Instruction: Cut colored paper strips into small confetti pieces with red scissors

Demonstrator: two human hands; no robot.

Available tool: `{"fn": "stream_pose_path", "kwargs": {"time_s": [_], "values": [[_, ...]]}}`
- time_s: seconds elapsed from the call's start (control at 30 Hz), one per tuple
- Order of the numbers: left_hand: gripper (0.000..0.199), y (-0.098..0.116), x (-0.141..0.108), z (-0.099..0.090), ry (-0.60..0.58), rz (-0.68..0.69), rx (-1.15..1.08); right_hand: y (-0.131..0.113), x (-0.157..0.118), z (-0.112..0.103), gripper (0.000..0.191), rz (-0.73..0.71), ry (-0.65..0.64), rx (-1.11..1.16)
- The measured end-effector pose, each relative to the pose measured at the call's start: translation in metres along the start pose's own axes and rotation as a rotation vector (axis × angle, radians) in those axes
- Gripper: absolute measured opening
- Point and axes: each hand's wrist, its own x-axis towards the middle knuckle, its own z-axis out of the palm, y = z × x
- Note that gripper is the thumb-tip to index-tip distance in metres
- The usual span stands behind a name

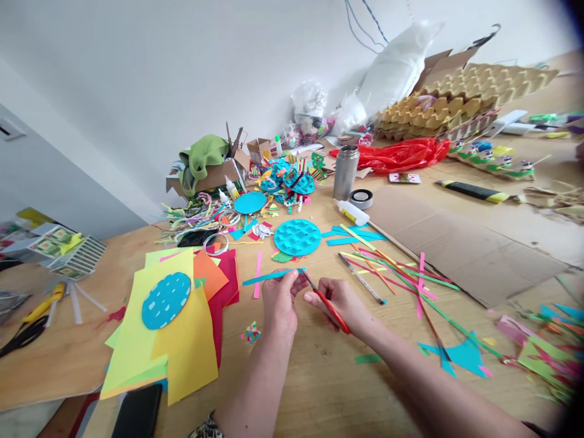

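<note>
Between thumb and fingers, my left hand [283,298] pinches a narrow blue paper strip [264,277] that sticks out to the left. My right hand [340,301] grips red-handled scissors [332,311], whose blades meet the strip's right end just beyond my left fingertips. Whether the blades are fully closed is too small to tell. Just past my hands lies a round blue piece with a waffle-like surface [297,237]. A pink strip [258,275] lies upright near the blue strip, and a pencil-like stick [362,278] rests to the right.
Coloured paper sheets [185,340] lie at left under a dotted blue disc [166,300], with a black phone [137,412] nearer. Paper strips and scraps spread at right beside a cardboard sheet [456,237]. A metal bottle [347,173], tape roll [361,198] and glue bottle [353,213] stand or lie behind.
</note>
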Motion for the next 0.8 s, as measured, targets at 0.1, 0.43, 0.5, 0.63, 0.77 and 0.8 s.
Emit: {"fn": "stream_pose_path", "kwargs": {"time_s": [0.1,0.43,0.5,0.63,0.77,0.8], "values": [[0.015,0.006,0.004,-0.004,0.040,0.022,0.010,-0.002,-0.001,0.001,0.048,-0.032,-0.023,-0.067],[0.013,0.032,0.011,-0.024,-0.032,-0.069,0.220,-0.004,-0.003,-0.002,0.047,-0.072,0.119,0.061],[0.014,0.035,0.008,-0.029,-0.040,-0.078,0.280,-0.008,-0.004,-0.005,0.047,-0.055,0.209,0.156],[0.009,0.031,-0.002,-0.040,-0.003,-0.082,0.454,-0.012,-0.006,-0.007,0.048,-0.074,0.348,0.271],[0.006,0.021,-0.009,-0.050,-0.024,-0.055,0.617,-0.009,-0.005,-0.004,0.048,-0.093,0.386,0.290],[0.006,0.020,-0.009,-0.052,-0.016,-0.038,0.640,-0.008,-0.005,-0.003,0.048,-0.093,0.394,0.291]]}}
